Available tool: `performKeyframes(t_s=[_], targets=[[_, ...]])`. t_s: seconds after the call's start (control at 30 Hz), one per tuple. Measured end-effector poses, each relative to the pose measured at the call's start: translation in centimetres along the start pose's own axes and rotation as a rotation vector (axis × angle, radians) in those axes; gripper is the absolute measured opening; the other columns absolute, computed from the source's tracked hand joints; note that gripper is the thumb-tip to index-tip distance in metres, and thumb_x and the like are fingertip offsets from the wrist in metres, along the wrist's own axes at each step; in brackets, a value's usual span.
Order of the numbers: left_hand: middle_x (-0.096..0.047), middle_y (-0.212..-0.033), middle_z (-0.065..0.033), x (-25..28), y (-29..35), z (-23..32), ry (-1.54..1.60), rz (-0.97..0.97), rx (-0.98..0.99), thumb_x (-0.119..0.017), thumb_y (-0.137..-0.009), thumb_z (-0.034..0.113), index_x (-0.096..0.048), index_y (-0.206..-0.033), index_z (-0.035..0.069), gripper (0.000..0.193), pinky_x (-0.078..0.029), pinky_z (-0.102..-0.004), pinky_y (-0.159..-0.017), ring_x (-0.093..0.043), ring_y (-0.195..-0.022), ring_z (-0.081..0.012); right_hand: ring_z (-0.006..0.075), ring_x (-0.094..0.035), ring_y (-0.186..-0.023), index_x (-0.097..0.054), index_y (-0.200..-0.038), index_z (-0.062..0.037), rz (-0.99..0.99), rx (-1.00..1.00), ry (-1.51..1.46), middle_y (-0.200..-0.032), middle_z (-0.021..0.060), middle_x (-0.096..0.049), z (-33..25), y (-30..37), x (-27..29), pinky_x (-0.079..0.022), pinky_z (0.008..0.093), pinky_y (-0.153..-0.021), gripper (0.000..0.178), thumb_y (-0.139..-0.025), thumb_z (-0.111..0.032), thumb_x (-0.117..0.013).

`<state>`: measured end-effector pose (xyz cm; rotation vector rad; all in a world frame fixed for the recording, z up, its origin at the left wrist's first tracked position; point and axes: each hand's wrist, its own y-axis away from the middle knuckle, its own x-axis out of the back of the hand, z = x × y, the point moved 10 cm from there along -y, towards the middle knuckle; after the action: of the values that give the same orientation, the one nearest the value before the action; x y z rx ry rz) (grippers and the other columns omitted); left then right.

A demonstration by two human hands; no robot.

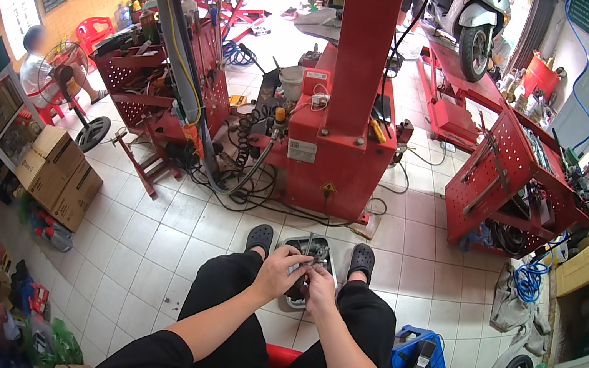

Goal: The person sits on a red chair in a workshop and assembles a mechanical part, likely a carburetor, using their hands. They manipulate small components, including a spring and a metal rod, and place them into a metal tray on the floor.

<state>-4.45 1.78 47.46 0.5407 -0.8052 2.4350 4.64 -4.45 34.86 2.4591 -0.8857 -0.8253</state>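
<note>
**Low in the middle of the frame, left hand (283, 269) meets right hand (322, 291)**

Their fingers are close together; I cannot tell what they grip. Under them, a grey tray (294, 304) holds metal parts (320, 251).

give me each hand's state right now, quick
Left hand: curled above the tray; whether it holds anything cannot be told.
Right hand: curled close beside the left; its grip's contents cannot be made out.

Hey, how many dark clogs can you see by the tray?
2. The left clog is to the left of the tray, the right clog to its right. Any behind the legs would be hidden.
</note>
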Motion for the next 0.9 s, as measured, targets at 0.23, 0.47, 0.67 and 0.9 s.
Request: performKeyframes(t_s=[0.23,0.47,0.67,0.9], targets=[[-0.064,-0.087,-0.0109,0.6,-0.3,2.0,-0.020,0.101,-0.188,-0.071,-0.072,0.010,-0.067,-0.098,0.005,0.027,-0.046,-0.0347,-0.076,-0.060,-0.085,-0.0265,0.0071,-0.045,-0.051,-0.056,-0.076,-0.0107,-0.033,0.011,-0.031,-0.065,-0.0045,-0.048,-0.1,0.0,-0.1,-0.032,0.0208,-0.040,0.014,-0.088,-0.017,-0.060],[-0.064,-0.087,-0.0096,0.6,-0.2,0.8,-0.038,0.053,-0.089,-0.073,-0.070,0.010,-0.067,-0.094,0.005,0.026,-0.047,-0.0358,-0.077,-0.060,-0.086,-0.0268,0.0050,-0.046,-0.059,-0.056,-0.079,-0.0145,-0.079,0.013,0.035,-0.069,-0.0068,-0.049,0.2,-0.1,-0.2,-0.035,0.0194,-0.046,0.010,-0.089,-0.016,-0.054],[-0.064,-0.087,-0.0100,0.5,-0.3,1.8,0.018,0.082,-0.161,-0.073,-0.069,0.010,-0.066,-0.087,0.004,0.020,-0.046,-0.0363,-0.080,-0.059,-0.086,-0.0275,0.0055,-0.044,-0.053,-0.056,-0.077,-0.0121,-0.055,0.013,-0.013,-0.066,-0.0054,-0.048,-0.2,0.2,-0.5,-0.032,0.0202,-0.042,0.012,-0.088,-0.015,-0.057],[-0.063,-0.086,-0.0109,0.9,-0.1,0.0,-0.088,0.066,-0.055,-0.072,-0.069,0.010,-0.068,-0.092,0.005,0.025,-0.046,-0.0369,-0.076,-0.058,-0.084,-0.0271,0.0054,-0.047,-0.060,-0.057,-0.081,-0.0143,-0.075,0.014,0.069,-0.069,-0.0065,-0.050,-0.4,0.4,-0.6,-0.034,0.0197,-0.046,0.007,-0.088,-0.013,-0.054]])
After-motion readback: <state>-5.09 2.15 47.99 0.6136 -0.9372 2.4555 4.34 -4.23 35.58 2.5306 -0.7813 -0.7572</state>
